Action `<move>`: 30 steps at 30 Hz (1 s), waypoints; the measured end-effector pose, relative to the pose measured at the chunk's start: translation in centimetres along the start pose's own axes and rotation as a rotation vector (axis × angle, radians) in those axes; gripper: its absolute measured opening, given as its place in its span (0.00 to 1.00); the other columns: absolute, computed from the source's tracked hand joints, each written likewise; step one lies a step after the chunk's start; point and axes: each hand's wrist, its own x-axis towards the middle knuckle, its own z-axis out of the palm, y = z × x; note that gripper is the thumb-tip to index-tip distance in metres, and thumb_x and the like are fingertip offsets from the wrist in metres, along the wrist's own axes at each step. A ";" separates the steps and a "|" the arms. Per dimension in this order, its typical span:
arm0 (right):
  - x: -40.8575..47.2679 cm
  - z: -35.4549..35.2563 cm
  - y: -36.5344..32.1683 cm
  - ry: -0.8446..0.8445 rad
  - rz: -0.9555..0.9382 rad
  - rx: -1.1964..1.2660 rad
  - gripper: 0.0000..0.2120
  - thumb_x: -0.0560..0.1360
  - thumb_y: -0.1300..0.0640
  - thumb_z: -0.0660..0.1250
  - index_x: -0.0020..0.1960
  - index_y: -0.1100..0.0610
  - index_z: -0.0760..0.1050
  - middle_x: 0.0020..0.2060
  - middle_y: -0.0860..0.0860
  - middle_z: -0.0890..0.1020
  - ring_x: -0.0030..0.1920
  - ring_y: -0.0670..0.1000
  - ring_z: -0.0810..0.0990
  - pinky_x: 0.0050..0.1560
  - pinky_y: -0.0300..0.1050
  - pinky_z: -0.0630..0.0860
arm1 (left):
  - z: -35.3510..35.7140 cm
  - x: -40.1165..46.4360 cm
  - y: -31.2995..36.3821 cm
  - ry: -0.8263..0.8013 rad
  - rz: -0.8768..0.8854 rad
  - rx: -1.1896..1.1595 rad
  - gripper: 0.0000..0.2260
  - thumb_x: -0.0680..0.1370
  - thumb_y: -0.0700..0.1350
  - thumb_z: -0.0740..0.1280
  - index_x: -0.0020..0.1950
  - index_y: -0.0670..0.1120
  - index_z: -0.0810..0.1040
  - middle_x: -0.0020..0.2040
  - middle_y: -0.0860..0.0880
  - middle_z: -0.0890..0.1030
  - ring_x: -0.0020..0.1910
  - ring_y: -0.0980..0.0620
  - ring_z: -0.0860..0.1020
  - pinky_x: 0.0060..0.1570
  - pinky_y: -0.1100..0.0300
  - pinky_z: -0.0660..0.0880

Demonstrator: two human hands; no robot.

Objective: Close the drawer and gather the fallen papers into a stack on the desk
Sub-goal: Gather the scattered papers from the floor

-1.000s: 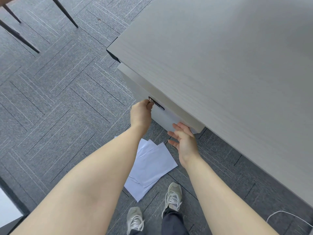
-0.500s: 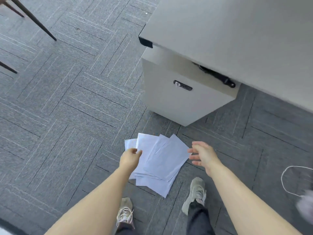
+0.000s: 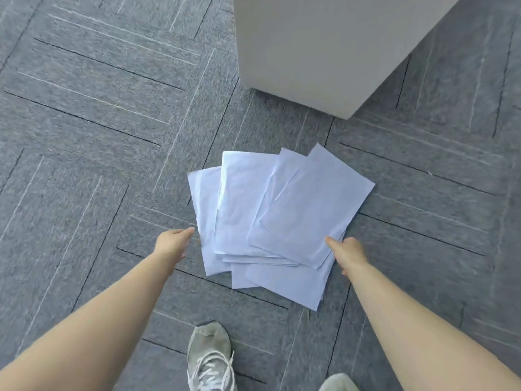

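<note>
Hands reach down from bare forearms toward the floor, one on each side of the fallen papers. Left hand: fingers extended and held together, tips pointing at the left edge of the pile, just short of it or barely touching; cannot tell which. Right hand: fingers extended forward and close together, index tip resting on the lower right corner of the top sheet; nothing pinched by either hand. Papers: several plain white sheets, fanned and overlapping at differing angles, lying flat on the carpet in front of the pale cabinet, apart from its base. Sheets look thin and smooth, faint creases and soft shadows along overlapping edges, corners sticking out at the near side. Carpet: grey tiles, short woven pile, with light and dark straight lines set in angled patterns. Cabinet: matte, light grey-beige faces, one sharp vertical corner; its upper part is out of frame. Grey laced shoe near bottom centre, a second toe at the lower edge.
</note>
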 end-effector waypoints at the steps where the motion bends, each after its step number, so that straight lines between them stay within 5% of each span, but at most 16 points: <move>1: 2.1 0.8 0.7 0.054 0.001 0.004 0.23 0.72 0.45 0.67 0.52 0.65 0.75 0.49 0.62 0.80 0.42 0.59 0.78 0.46 0.52 0.74 | 0.8 1.9 -0.4 0.014 0.012 0.003 0.13 0.75 0.51 0.69 0.51 0.42 0.78 0.46 0.45 0.76 0.44 0.46 0.74 0.50 0.50 0.74; 3: 5.2 1.9 1.6 0.176 0.036 -0.019 0.34 0.70 0.39 0.68 0.62 0.67 0.72 0.58 0.62 0.80 0.55 0.62 0.80 0.49 0.50 0.74 | 2.4 5.0 -0.8 0.058 0.042 0.019 0.16 0.73 0.53 0.71 0.36 0.43 0.73 0.37 0.45 0.74 0.38 0.45 0.73 0.46 0.50 0.73; 7: 8.2 4.5 1.7 0.292 0.027 -0.033 0.39 0.61 0.36 0.72 0.61 0.64 0.73 0.59 0.62 0.80 0.58 0.64 0.79 0.54 0.55 0.77 | 4.7 7.8 -0.9 0.191 0.102 0.021 0.19 0.69 0.56 0.72 0.32 0.42 0.73 0.34 0.34 0.75 0.40 0.35 0.77 0.38 0.49 0.73; 8: 8.5 5.4 1.6 0.310 -0.006 -0.054 0.38 0.60 0.38 0.73 0.60 0.63 0.74 0.59 0.62 0.79 0.58 0.64 0.79 0.55 0.56 0.78 | 5.4 8.0 -0.8 0.195 0.133 0.050 0.19 0.70 0.56 0.72 0.31 0.43 0.71 0.37 0.32 0.75 0.42 0.32 0.77 0.36 0.54 0.60; 9: 8.5 6.2 1.4 0.318 -0.044 -0.088 0.36 0.60 0.40 0.74 0.59 0.62 0.74 0.59 0.61 0.79 0.58 0.64 0.78 0.54 0.57 0.78 | 6.2 8.1 -0.7 0.184 0.176 0.092 0.20 0.70 0.57 0.71 0.31 0.43 0.70 0.41 0.30 0.76 0.44 0.32 0.78 0.55 0.51 0.73; 10: 8.4 7.1 1.2 0.320 -0.096 -0.131 0.32 0.61 0.43 0.74 0.58 0.61 0.74 0.58 0.61 0.78 0.58 0.63 0.78 0.54 0.57 0.78 | 6.9 8.1 -0.4 0.164 0.215 0.135 0.20 0.70 0.58 0.71 0.33 0.42 0.72 0.46 0.32 0.79 0.45 0.35 0.79 0.42 0.49 0.74; 14: 7.6 9.4 0.5 0.229 -0.305 -0.247 0.17 0.66 0.52 0.72 0.50 0.58 0.72 0.55 0.59 0.74 0.56 0.62 0.75 0.51 0.56 0.77 | 9.2 7.8 0.3 0.101 0.314 0.193 0.22 0.68 0.56 0.73 0.52 0.41 0.79 0.54 0.41 0.82 0.51 0.41 0.79 0.51 0.51 0.76; 19: 7.9 8.6 0.6 0.397 -0.086 0.014 0.35 0.67 0.48 0.74 0.68 0.61 0.67 0.65 0.64 0.69 0.64 0.66 0.70 0.56 0.61 0.73 | 8.4 7.0 -0.5 0.421 0.223 0.303 0.33 0.68 0.57 0.73 0.67 0.42 0.69 0.68 0.39 0.70 0.68 0.38 0.67 0.62 0.42 0.68; 25: 7.8 10.6 -1.4 0.351 -0.120 0.044 0.32 0.63 0.45 0.74 0.59 0.63 0.72 0.58 0.62 0.79 0.59 0.64 0.78 0.54 0.58 0.77 | 8.5 8.0 -0.8 0.278 0.184 0.132 0.39 0.59 0.67 0.71 0.59 0.39 0.75 0.59 0.41 0.79 0.61 0.37 0.75 0.58 0.46 0.74; 30: 7.1 13.2 -2.5 0.229 -0.219 -0.031 0.17 0.64 0.49 0.68 0.49 0.58 0.77 0.51 0.58 0.83 0.54 0.61 0.79 0.55 0.54 0.75 | 10.8 7.7 -0.7 0.072 0.258 0.012 0.23 0.61 0.52 0.77 0.51 0.43 0.80 0.52 0.43 0.84 0.54 0.41 0.81 0.57 0.49 0.77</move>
